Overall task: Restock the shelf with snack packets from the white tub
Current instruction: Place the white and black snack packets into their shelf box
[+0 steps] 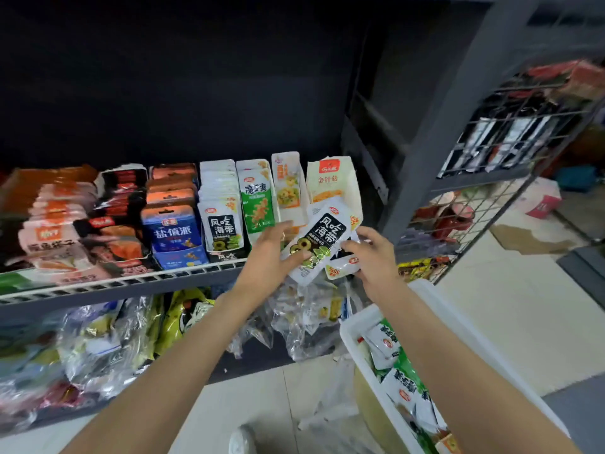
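Both hands hold a small stack of seaweed snack packets (322, 239) in the air, just in front of the shelf (124, 283) edge. Left hand (273, 253): thumb on the top pkt's face, fingers under. Right hand (370, 253): fingers pinch the stack's lower-right edge.

Long axis tilts up-right. Matching black-and-white seaweed row (222, 221) sits up-left of the stack; left hand is nearer it.

Pkts are flat glossy foil, slippery, rectangular. White tub (355, 335) at lower right, rigid plastic, more pkts inside.

Tub (363, 317) lower R of shelf (131, 285); pkts (397, 355) in tub.
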### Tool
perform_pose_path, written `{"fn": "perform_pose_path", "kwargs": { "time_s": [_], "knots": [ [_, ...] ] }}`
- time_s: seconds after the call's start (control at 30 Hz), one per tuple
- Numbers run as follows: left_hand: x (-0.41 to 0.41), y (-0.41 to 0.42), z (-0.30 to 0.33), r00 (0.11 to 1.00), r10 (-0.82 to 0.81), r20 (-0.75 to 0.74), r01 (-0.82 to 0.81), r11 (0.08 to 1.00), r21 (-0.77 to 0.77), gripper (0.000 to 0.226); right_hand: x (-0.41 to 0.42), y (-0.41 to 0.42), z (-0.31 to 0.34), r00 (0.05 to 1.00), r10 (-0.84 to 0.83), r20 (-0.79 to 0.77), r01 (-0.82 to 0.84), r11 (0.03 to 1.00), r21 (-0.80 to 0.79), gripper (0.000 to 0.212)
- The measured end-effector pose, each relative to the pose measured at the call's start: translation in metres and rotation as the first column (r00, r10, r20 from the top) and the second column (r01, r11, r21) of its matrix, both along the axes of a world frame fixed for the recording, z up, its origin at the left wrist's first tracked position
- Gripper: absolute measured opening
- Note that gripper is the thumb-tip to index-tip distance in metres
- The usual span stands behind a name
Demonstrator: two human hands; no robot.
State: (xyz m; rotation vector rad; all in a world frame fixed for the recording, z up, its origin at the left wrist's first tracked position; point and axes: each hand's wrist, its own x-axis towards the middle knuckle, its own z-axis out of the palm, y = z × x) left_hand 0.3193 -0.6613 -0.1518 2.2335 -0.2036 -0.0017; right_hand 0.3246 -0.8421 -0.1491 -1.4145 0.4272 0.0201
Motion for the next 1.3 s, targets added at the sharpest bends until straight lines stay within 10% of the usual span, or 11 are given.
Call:
{"fn": "perform_pose_path", "kwargs": {
  "time_s": [0.43,0.7,1.3],
  "knots": [
    [0.037,0.117,0.035,0.951,0.301,-0.074,-0.309,0.929,-0.201,0.012,0.059,0.085,0.046,0.953,0.239,0.188,-0.21,0.964,-0.162,0.059],
    [0.044,0.151,0.049,0.918,0.388,0.082,-0.38,0.919,-0.105,0.01,0.07,0.102,0.055,0.917,0.282,0.281,-0.157,0.905,-0.395,0.029],
    [0.04,0.142,0.086,0.751,0.627,0.206,-0.486,0.737,-0.47,0.007,0.064,0.079,0.077,0.879,0.207,0.43,0.047,0.859,-0.509,0.023]
  ]
}}
